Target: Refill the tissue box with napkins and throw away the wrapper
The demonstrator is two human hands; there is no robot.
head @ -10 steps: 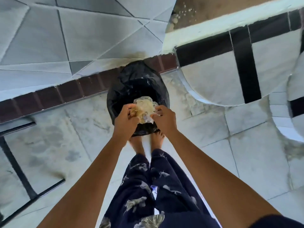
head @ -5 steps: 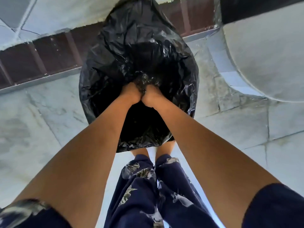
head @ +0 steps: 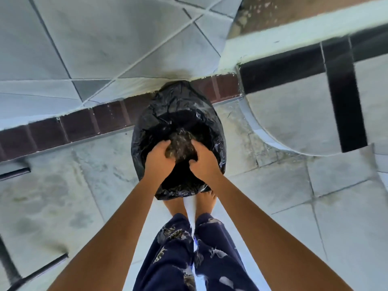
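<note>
A black trash bag (head: 178,110) stands open on the tiled floor against the brick-edged wall, just beyond my bare feet. Inside its mouth, in shadow, lies the crumpled clear wrapper (head: 181,146). My left hand (head: 157,159) presses against the wrapper's left side with curled fingers. My right hand (head: 203,163) does the same on the wrapper's right side. Both hands are inside the bag's rim, and the wrapper's lower part is hidden between them. No tissue box or napkins are in view.
A curved tiled ledge with black stripes (head: 304,122) juts out at the right. Black metal furniture legs (head: 31,274) stand at the lower left. A dark red brick border (head: 63,129) runs along the wall's foot.
The view has pulled back from the bag. My hands, pushed deep in the bag half a second ago, are now at its mouth, slightly apart, with the wrapper showing between them.
</note>
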